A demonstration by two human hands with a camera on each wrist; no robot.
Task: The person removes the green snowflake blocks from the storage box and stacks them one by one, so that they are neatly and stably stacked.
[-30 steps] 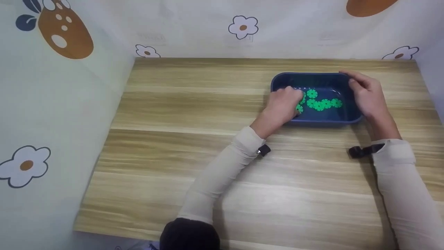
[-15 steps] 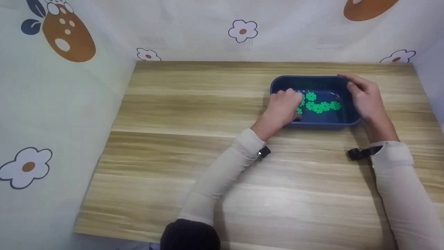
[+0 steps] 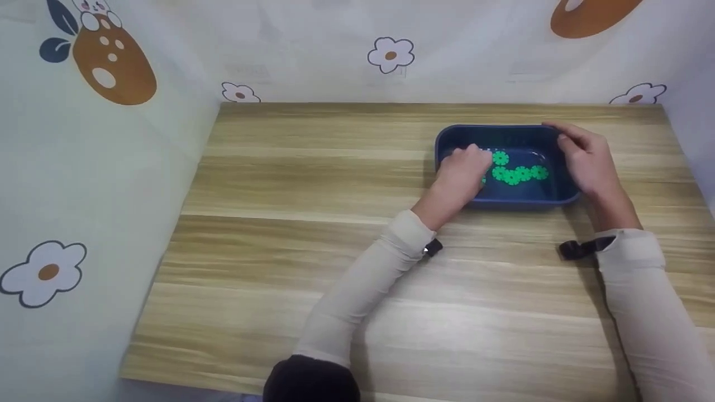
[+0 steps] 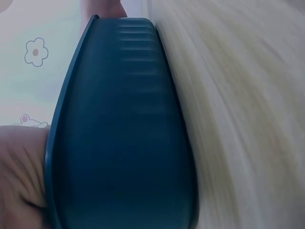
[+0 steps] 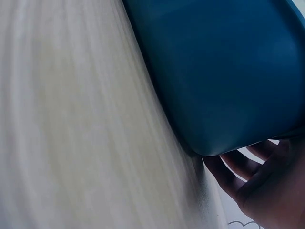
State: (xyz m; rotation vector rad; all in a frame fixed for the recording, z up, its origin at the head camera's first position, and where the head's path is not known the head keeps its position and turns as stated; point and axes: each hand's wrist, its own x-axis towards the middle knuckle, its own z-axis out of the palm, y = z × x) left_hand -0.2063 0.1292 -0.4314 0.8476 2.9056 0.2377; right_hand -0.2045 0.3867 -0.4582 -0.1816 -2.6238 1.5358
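Observation:
A dark blue rectangular bin (image 3: 522, 204) stands on the wooden table. Several green notched plastic discs (image 3: 513, 177) lie on its floor, some overlapping. My left hand (image 3: 461, 172) reaches over the bin's near left side, with bent knuckles up and fingertips hidden inside among the discs; whether it pinches one does not show. My right hand (image 3: 595, 159) grips the bin's right end, thumb at the rim and fingers outside. In the right wrist view, the fingers (image 5: 233, 169) wrap against the bin's outer wall (image 5: 228, 76). The left wrist view mostly shows the outer wall (image 4: 119, 124), hiding the discs.
The wooden table (image 3: 313, 184) extends left of the bin and toward the front. A pale wall covering (image 3: 313, 50) with flower prints rises behind the table and along its left. Black wrist straps (image 3: 584, 247) sit at both cuffs.
My left hand has shifted slightly right inside the bin and now covers more of the nearby discs. My right hand keeps its hold on the bin's right end. The head view has tilted slightly.

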